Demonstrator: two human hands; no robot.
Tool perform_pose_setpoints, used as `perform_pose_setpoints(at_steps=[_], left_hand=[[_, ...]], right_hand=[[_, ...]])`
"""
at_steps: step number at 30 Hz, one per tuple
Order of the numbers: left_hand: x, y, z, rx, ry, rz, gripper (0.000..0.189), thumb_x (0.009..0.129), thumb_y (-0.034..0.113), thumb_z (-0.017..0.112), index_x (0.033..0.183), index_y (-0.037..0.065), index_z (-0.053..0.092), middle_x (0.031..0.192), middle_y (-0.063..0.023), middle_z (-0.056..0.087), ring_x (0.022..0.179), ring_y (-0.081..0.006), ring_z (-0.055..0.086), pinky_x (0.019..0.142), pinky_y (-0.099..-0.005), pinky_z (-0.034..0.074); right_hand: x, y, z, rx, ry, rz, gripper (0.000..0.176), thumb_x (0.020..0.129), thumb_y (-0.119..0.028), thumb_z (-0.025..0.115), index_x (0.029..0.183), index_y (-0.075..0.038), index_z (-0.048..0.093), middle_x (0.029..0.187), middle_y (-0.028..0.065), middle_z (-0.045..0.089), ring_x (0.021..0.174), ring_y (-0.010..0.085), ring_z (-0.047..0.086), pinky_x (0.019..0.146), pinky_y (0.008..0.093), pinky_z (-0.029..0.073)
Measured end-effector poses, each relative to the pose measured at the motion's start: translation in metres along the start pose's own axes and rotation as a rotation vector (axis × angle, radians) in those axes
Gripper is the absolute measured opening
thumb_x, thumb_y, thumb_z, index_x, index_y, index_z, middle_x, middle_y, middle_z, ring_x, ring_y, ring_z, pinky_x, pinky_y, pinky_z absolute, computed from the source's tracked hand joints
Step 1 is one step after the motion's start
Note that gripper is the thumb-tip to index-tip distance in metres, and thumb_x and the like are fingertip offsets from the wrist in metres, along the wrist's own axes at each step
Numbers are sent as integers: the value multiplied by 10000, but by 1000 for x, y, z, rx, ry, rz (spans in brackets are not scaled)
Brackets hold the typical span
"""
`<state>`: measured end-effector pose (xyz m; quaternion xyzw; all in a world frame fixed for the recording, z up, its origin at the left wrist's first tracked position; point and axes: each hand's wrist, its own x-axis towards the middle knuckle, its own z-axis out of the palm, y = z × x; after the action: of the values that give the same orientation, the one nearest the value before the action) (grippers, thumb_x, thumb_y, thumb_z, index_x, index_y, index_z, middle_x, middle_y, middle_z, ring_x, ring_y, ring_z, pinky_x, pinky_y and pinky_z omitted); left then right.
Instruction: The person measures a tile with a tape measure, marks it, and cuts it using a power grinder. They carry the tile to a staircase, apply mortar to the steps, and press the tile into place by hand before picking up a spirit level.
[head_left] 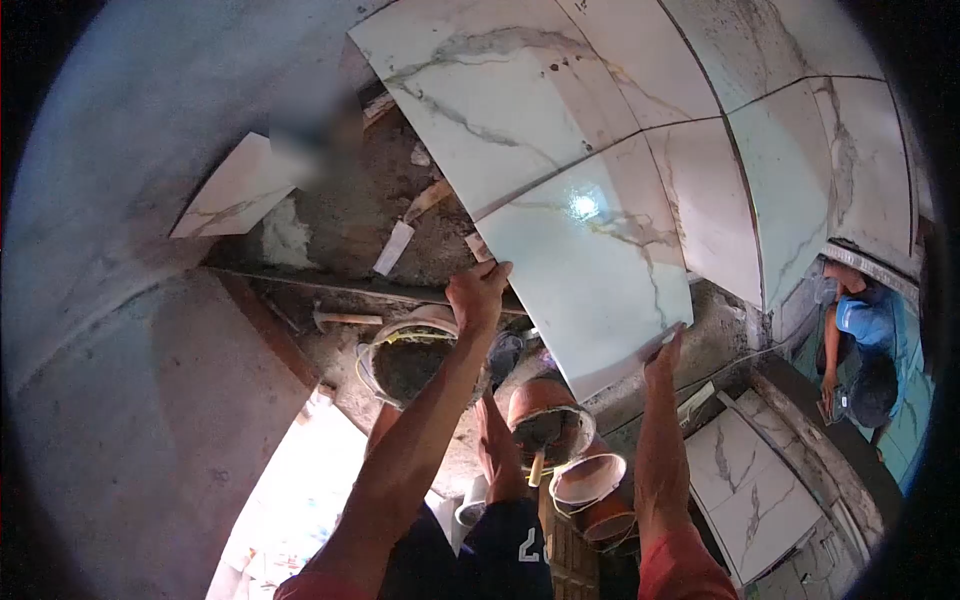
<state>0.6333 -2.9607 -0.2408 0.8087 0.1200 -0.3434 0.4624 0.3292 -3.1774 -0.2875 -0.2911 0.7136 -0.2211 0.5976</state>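
Note:
A large white marble-veined tile [600, 270] lies at the centre of the view, its upper edge against another veined tile [480, 100]. My left hand [480, 292] is closed on the tile's left edge, thumb over the edge. At the tile's lower right corner, my right hand [664, 352] grips the edge with closed fingers. Below my left hand is a bucket [408, 365] of grey mortar. A hammer [348, 318] rests left of that bucket. The undersides of both hands' grips are hidden.
Orange-brown buckets [545, 415] stand below the tile, one with a wooden-handled tool. A cut tile [235, 195] leans at the upper left. More veined tiles [745, 485] lie at lower right. A person in blue [868, 325] crouches at the far right. A wooden board [380, 290] crosses the left.

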Motion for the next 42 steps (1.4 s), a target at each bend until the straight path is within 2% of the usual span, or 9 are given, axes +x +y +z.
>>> perform_pose_setpoints(at_steps=[3, 8, 15, 24, 26, 29, 37, 39, 42], left_hand=[[1, -2, 1, 5, -8, 15, 285, 719, 235, 685, 917, 31, 671, 649, -100, 650, 587, -141, 618, 545, -279, 469], [15, -17, -3, -197, -68, 4, 398, 705, 173, 738, 965, -98, 607, 769, -137, 640, 662, -148, 626, 586, -247, 530], [10, -1, -4, -154, -12, -48, 360, 712, 135, 720, 947, -108, 597, 780, -140, 638, 676, -178, 636, 569, -235, 535], [12, -7, -5, 88, 33, 66, 258, 699, 275, 690, 828, 52, 688, 652, -52, 649, 596, -123, 601, 587, -274, 458], [14, -18, -1, 44, 38, 127, 257, 700, 267, 682, 815, 37, 680, 668, -53, 654, 623, -139, 609, 603, -269, 456], [3, -22, -2, -56, 70, 87, 401, 766, 249, 687, 1030, -35, 588, 813, -76, 653, 744, -125, 633, 587, -232, 490], [-15, -33, 11, -197, 21, 163, 251, 795, 166, 616, 1018, 51, 628, 869, -108, 668, 797, -154, 645, 659, -271, 497], [-27, -11, 5, -131, 14, 176, 306, 815, 165, 620, 1086, 27, 592, 880, -85, 660, 766, -109, 614, 656, -233, 472], [-32, -4, 2, -155, -19, 127, 299, 825, 168, 600, 1083, 19, 582, 917, -115, 657, 830, -146, 628, 709, -259, 481]], right_hand=[[6, -1, 4, 140, -48, 124, 711, 754, -608, 542, 1253, -122, 405, 1131, 43, 496, 1003, 211, 496, 840, 346, 436], [-10, -14, 15, -37, 178, 106, 588, 818, -518, 530, 1158, -40, 513, 898, 25, 502, 634, 109, 480, 453, 259, 368], [-21, -15, 17, -56, 140, -6, 620, 813, -523, 535, 1157, -7, 529, 1030, 111, 561, 916, 221, 546, 772, 335, 446], [-38, -23, 21, -233, 72, -103, 671, 819, -634, 418, 931, 19, 524, 670, 40, 420, 593, 168, 419, 529, 334, 385], [-16, -15, 15, -78, 103, 89, 716, 859, -588, 377, 1183, 48, 437, 1037, 138, 519, 884, 214, 527, 729, 355, 454], [-6, -3, 3, -75, 19, -142, 610, 792, -574, 535, 1007, -4, 569, 787, 23, 527, 665, 126, 510, 536, 248, 433], [-51, -33, 27, -188, 167, -51, 646, 811, -590, 485, 1114, -22, 533, 946, 46, 562, 821, 162, 533, 714, 320, 455], [-34, -29, 6, -105, 129, -68, 527, 824, -576, 482, 800, -55, 563, 632, -2, 444, 513, 123, 406, 445, 279, 340], [-47, -36, 16, -88, 95, -40, 697, 837, -560, 464, 1269, -17, 392, 1262, 83, 432, 1107, 235, 434, 967, 353, 327]])
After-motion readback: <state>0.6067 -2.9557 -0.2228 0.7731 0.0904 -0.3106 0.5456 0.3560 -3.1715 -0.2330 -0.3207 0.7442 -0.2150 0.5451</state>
